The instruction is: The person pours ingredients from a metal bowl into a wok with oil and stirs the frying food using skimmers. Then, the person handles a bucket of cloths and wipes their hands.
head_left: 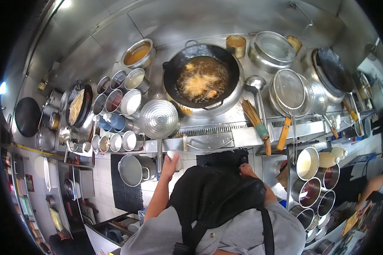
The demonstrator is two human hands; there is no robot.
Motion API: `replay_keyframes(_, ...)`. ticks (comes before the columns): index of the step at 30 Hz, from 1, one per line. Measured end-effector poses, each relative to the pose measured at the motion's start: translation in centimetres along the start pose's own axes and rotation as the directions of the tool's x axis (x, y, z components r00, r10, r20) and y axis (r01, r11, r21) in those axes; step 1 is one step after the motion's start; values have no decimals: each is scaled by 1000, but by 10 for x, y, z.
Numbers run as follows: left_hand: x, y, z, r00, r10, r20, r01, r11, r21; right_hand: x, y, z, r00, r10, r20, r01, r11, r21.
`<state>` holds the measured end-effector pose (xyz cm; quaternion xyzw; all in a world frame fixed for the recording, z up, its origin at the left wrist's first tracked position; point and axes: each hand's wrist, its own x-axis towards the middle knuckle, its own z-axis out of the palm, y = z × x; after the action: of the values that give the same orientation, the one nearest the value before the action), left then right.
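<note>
My left hand (170, 165) is closed around a small white bundle that looks like a cloth (173, 154), just off the stove's front edge. Close to that hand, the handle of a large perforated skimmer (158, 119) hangs over the edge. My right hand (246, 170) is curled near my apron; what it holds, if anything, is too dark to make out. Beyond both hands a black wok (170, 80) sits on the burner. Pale pieces of food (198, 83) bubble in its dark oil.
Left of the wok stand several metal cups (131, 101) and a pot of brown liquid (137, 53). To its right are a ladle (255, 81), a bamboo brush (254, 119) and a mesh strainer (289, 89). A co-worker's hand (362, 207) shows at far right.
</note>
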<state>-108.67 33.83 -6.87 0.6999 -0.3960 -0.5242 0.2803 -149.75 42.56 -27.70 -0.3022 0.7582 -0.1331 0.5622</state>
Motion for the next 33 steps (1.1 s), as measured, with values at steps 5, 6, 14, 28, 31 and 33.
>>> replay_keyframes(5,18,3,-11,986,166,-16,-159,964,212,3,-7,-7,1000,-7,-7,7,999,31)
replay_keyframes(6,29,-2,-13,986,166,-11,-160,962,219,7,-6,-7,1000,-7,18,7,1000,14)
replay_keyframes(14,75,7,1,991,130,7,-130,991,14,22,-27,-13,995,47,-92,-29,981,191)
replay_keyframes(28,93,-17,-14,939,308,-151,-221,879,422,66,-57,-33,981,120,-156,13,753,658)
replay_keyframes(31,71,-14,-13,885,398,-242,-188,781,595,81,-52,-24,977,107,-182,33,773,633)
replay_keyframes(33,50,-3,-15,916,333,-225,-182,843,506,96,-40,-16,977,86,-195,55,782,621)
